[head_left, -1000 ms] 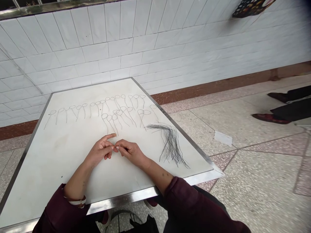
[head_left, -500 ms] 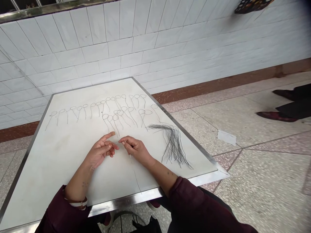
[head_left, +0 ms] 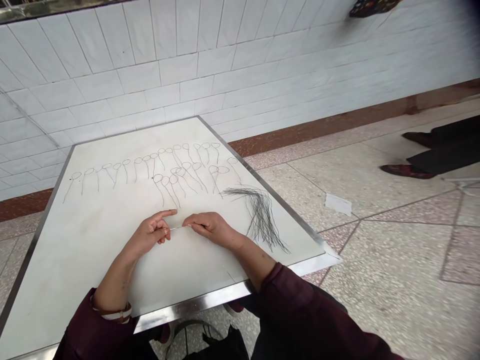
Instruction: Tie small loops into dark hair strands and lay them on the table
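Observation:
My left hand (head_left: 150,232) and my right hand (head_left: 208,227) rest on the white table (head_left: 93,240), a short gap between them. Both pinch one thin wire (head_left: 179,227) that runs straight from one hand to the other. The left index finger sticks out forward. Beyond my hands lie rows of wire pieces with a loop at one end (head_left: 165,170). A loose bundle of straight dark wires (head_left: 260,215) lies just right of my right hand.
The table has a metal rim (head_left: 187,305) and stands against a white tiled wall (head_left: 187,60). On the tiled floor to the right lies a scrap of paper (head_left: 338,204). Another person's dark shoes and trouser legs (head_left: 423,155) show at far right.
My hands have drawn slightly apart, so the wire between them now lies stretched straight. The view has shifted a little to the right.

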### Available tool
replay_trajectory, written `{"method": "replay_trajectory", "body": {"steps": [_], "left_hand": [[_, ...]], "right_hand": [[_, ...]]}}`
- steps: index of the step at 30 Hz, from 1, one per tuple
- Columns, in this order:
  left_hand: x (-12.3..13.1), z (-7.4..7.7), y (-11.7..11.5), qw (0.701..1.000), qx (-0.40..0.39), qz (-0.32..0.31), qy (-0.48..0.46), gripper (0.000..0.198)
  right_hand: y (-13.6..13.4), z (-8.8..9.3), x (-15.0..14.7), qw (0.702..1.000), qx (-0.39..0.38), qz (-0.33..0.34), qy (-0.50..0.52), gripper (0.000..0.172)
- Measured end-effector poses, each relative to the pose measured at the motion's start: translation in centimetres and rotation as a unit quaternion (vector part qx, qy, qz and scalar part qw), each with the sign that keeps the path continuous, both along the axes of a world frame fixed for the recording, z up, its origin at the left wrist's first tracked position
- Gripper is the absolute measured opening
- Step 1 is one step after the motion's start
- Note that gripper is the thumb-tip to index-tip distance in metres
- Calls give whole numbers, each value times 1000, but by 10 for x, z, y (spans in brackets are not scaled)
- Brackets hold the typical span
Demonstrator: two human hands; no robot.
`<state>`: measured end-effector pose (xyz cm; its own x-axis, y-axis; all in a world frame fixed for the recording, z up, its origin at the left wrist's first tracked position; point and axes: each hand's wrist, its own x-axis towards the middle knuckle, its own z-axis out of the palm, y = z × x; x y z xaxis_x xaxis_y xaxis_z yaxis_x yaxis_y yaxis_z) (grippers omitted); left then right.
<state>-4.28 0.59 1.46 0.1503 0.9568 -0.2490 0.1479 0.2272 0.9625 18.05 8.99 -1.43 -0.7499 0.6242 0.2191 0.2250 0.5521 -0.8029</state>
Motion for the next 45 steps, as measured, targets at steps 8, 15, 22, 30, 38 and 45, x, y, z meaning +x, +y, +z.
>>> {"method": "replay_trajectory", "body": {"steps": [8, 15, 22, 30, 38, 45], "left_hand": [[-19, 2, 3, 986, 67, 147, 39, 52], [0, -2, 3, 987, 87, 136, 11, 56], [18, -8, 0, 982, 128, 85, 106, 51], [10, -8, -6, 954, 184, 5, 235, 48], [7, -6, -7, 958, 151, -64, 237, 49], [8, -5, -4, 979, 113, -28, 168, 62]], "right_hand": [[5, 1, 2, 985, -68, -152, 52, 24], [2, 8, -3, 974, -147, -147, 95, 23], [0, 3, -5, 982, -139, -107, 73, 23], [4, 0, -1, 986, -135, -82, 47, 23], [10, -2, 1, 986, -140, -84, 36, 23], [10, 3, 0, 983, -155, -94, 35, 24]]}}
